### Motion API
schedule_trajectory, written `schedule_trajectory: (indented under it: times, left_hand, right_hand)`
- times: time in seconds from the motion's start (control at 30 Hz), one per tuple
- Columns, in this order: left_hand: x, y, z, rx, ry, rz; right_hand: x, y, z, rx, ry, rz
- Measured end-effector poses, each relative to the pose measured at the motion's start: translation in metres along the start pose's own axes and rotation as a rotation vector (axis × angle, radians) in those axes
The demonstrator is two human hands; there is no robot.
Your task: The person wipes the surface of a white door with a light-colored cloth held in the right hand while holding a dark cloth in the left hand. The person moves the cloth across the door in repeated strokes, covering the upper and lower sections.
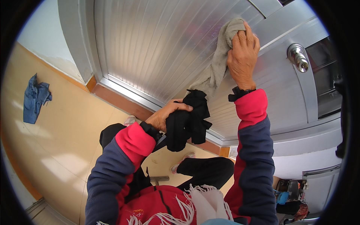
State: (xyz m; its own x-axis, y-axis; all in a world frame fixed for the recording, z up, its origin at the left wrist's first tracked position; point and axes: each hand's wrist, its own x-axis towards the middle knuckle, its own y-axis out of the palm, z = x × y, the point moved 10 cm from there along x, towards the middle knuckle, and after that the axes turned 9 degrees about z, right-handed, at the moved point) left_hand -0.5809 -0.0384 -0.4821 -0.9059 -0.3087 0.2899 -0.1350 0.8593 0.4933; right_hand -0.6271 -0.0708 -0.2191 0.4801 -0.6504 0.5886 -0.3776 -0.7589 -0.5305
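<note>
A grey-beige cleaning cloth [218,60] is bunched under the fingers of my right hand [244,53], which presses it against a ribbed silver metal door [157,42]. The cloth's long tail hangs down the door towards my left hand [166,112]. In that hand, lower and to the left, is a bundle of black cloth [187,121], with the thumb lying across it. The grey cloth's lower end meets the top of the black bundle; whether my left fingers also touch it is hidden.
A round metal door knob [299,57] juts out right of my right hand. Blue cloth [36,98] lies on the tiled floor [64,132] at left. A raised brown threshold [121,101] runs below the door. Assorted household items [292,197] stand at lower right.
</note>
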Motion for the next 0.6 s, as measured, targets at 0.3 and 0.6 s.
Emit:
schedule_trajectory:
  times: [0.3, 0.6]
  left_hand:
    - [-0.01, 0.01, 0.003, -0.418, -0.269, -0.215]
    - [-0.027, -0.005, 0.034, -0.354, -0.391, -0.215]
  right_hand:
    - [-0.036, 0.058, 0.039, -0.027, 0.058, 0.121]
    - [-0.109, 0.107, 0.106, 0.169, -0.074, 0.321]
